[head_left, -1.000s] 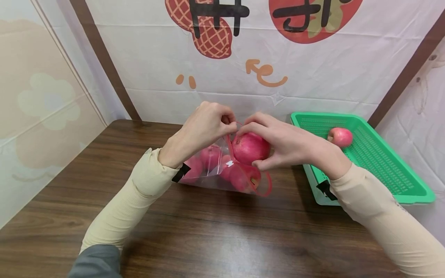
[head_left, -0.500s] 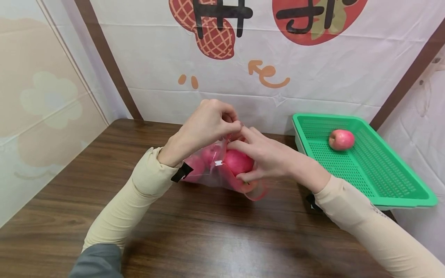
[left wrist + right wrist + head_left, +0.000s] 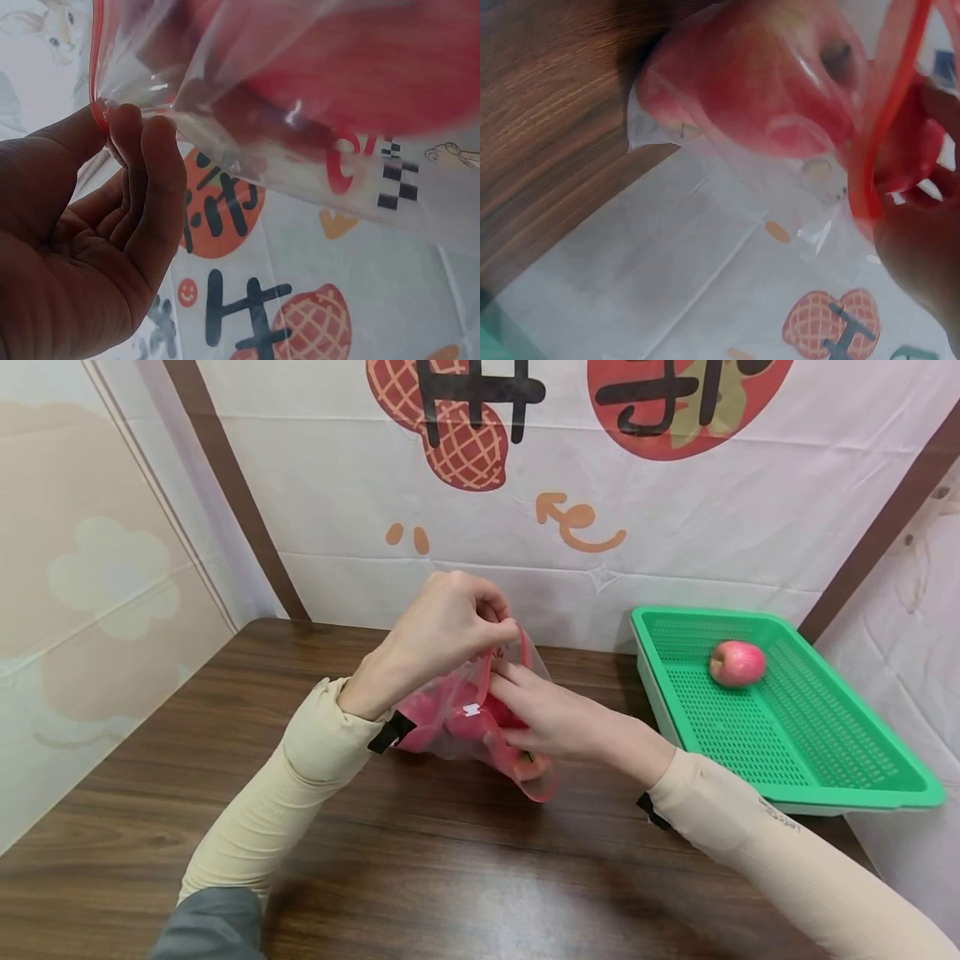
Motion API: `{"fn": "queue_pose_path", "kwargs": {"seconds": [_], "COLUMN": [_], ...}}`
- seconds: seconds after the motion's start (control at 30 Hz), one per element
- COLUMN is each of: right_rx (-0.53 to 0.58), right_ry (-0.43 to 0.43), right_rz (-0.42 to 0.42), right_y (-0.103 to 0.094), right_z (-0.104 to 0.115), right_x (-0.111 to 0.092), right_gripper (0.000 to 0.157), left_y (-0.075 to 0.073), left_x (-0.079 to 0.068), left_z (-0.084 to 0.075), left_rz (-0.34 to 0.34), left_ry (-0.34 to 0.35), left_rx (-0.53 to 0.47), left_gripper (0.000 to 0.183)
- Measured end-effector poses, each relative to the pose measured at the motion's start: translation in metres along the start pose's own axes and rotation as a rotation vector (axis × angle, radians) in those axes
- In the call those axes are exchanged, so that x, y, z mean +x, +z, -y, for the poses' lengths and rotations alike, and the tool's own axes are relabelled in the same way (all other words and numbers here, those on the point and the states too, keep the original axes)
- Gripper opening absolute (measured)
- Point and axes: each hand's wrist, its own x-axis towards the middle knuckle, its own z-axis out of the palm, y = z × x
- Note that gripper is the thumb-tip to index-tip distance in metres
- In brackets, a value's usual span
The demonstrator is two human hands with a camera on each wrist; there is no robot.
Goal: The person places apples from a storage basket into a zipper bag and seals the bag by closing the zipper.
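A clear zip bag [image 3: 543,789] with a red-edged mouth lies on its side at the table's middle, several red apples [image 3: 765,82] inside it. At the upper edge of the mouth, my left hand [image 3: 450,622] pinches the rim between thumb and fingers; the left wrist view shows the plastic stretched up from that pinch. My right hand [image 3: 558,710] reaches into the mouth, its fingers and thumb around another apple [image 3: 911,142]. Plastic and the hand itself partly hide this apple in the head view.
On the right stands a green plastic basket [image 3: 678,727] with one apple [image 3: 738,663] in it. The dark wooden table [image 3: 465,877] extends toward me. Behind it hangs a white printed cloth [image 3: 322,510].
My right hand has moved left and pushed the apple from the bag's mouth further inside. The left hand keeps its pinch on the rim, and the mouth now stands higher around the right fingers.
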Motion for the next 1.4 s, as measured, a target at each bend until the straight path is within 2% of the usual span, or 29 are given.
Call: {"fn": "queue_pose_path", "kwargs": {"seconds": [0.17, 0.27, 0.4, 0.57, 0.87, 1.4], "right_rx": [-0.065, -0.093, -0.043, 0.008, -0.038, -0.142], "right_ry": [0.061, 0.062, 0.022, -0.001, -0.02, 0.101], "right_rz": [0.008, 0.019, -0.005, -0.093, -0.232, -0.424], "right_y": [0.004, -0.005, -0.025, -0.05, -0.076, -0.12], "right_z": [0.003, 0.003, -0.001, -0.005, -0.013, -0.042], "right_x": [0.003, -0.002, -0.014, -0.035, -0.053, -0.08], "right_gripper": [0.029, 0.024, 0.025, 0.037, 0.042, 0.065], "left_y": [0.003, 0.003, 0.002, 0.005, 0.011, 0.014], "left_x": [0.0, -0.001, -0.001, 0.0, -0.001, -0.004], "left_z": [0.003, 0.005, 0.008, 0.007, 0.005, 0.004], "left_rz": [-0.001, 0.008, 0.023, 0.046, 0.065, 0.084], "left_ry": [0.015, 0.005, -0.009, -0.017, -0.02, 0.029], "left_rx": [0.011, 0.015, 0.025, 0.053, 0.071, 0.109], "left_gripper": [0.011, 0.011, 0.01, 0.008, 0.007, 0.007]}}
